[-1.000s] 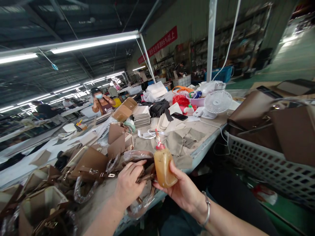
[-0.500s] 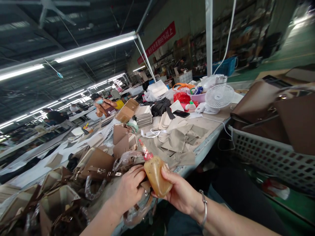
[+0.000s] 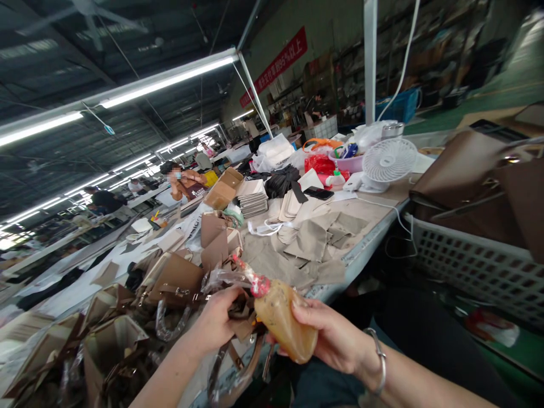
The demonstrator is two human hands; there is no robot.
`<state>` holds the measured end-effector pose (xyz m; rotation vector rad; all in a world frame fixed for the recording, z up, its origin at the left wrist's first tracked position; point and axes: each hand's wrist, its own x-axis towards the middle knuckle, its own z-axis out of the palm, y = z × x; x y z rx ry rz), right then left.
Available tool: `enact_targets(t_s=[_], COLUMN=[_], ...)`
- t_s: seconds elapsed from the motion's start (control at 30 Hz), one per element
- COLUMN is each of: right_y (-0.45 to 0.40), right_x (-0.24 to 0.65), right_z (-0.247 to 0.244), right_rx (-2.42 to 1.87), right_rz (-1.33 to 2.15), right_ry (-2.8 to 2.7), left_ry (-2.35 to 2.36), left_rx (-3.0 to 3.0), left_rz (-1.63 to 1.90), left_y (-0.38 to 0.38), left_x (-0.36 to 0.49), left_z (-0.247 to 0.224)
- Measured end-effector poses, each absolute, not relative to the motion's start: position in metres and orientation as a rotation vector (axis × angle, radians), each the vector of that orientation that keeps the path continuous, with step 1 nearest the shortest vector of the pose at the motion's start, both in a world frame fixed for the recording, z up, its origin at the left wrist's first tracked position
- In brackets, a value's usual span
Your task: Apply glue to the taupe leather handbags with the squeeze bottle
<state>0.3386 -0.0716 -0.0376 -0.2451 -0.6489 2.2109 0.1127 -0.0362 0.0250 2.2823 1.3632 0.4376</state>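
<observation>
Within our right hand (image 3: 329, 333), its fingers closed around the amber bottle (image 3: 283, 317), we judge a soft, squeezable body best held mid-length, its long axis slanting from base beside those fingertips to red nozzle (image 3: 260, 285) above our left hand (image 3: 216, 319), fingers curled onto a brown bag (image 3: 243, 328).

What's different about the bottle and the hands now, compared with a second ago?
The bottle was nearly upright; it has tipped so its red cap now leans left, away from the right hand. Nothing was visibly taken hold of or let go: that hand still grips the bottle, and the left hand is still at the brown bag. The white fan stayed on the table.
</observation>
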Motion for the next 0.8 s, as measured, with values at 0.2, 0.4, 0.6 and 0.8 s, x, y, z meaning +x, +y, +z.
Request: enact_targets(t_s=[0.2,0.4,0.6,0.8], right_y=[-0.056,-0.033,-0.026,-0.014], right_x=[0.391,0.422,0.433,0.44], right_z=[-0.051,-0.079,-0.074,-0.057], right_rx=[-0.537,-0.937,-0.759,-0.6], right_rz=[1.848,0.969,0.213,-0.105], right_ry=[-0.66,-1.265,-1.838,-2.103], left_ry=[1.436,1.64,1.566,1.413], left_rx=[2.15,1.855,1.718,1.416], left_rz=[0.447,0.54,0.469,0.456], left_y=[-0.022,0.001,0.027,0.05], left_x=[0.082,0.055,0.066,0.085], left_z=[0.048,0.051,0.043,0.041])
